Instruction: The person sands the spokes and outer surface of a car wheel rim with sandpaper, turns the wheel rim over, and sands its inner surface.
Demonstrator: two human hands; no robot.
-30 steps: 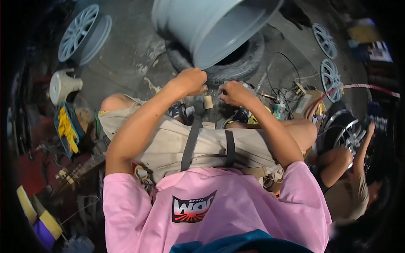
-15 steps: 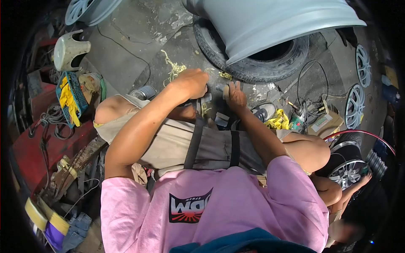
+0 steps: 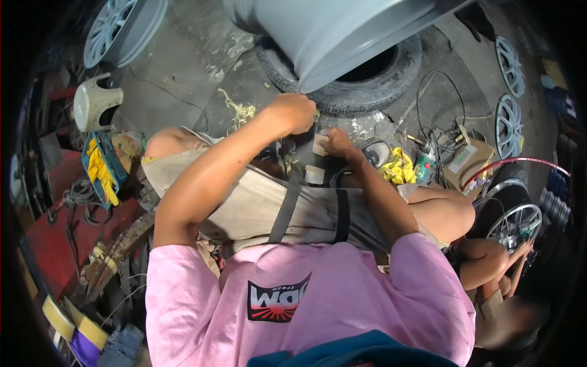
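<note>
My left hand (image 3: 292,114) is closed in a fist near the lower edge of a large grey wheel rim (image 3: 342,37); anything inside its fingers is hidden. Just to its right and nearer my body, my right hand (image 3: 339,144) pinches a small beige flat piece (image 3: 319,145). A similar pale piece (image 3: 314,175) lies close to my lap, below that hand. Beneath the rim, a tire (image 3: 367,98) rests flat on the floor. Yellowish peeled strips (image 3: 237,112) are scattered left of my left hand.
At the left are a white stool (image 3: 95,103) and a blue basket (image 3: 104,168) with yellow cloth. On the right, a yellow bag (image 3: 398,166), a green power tool (image 3: 424,166), cords and a cardboard box (image 3: 469,160) sit near my knee. Another person's hand (image 3: 523,249) touches a silver wheel (image 3: 516,225).
The whole view has shifted. My left hand has moved right, up toward the rim's edge. The fingers of my right hand were straighter and are now curled around the beige piece.
</note>
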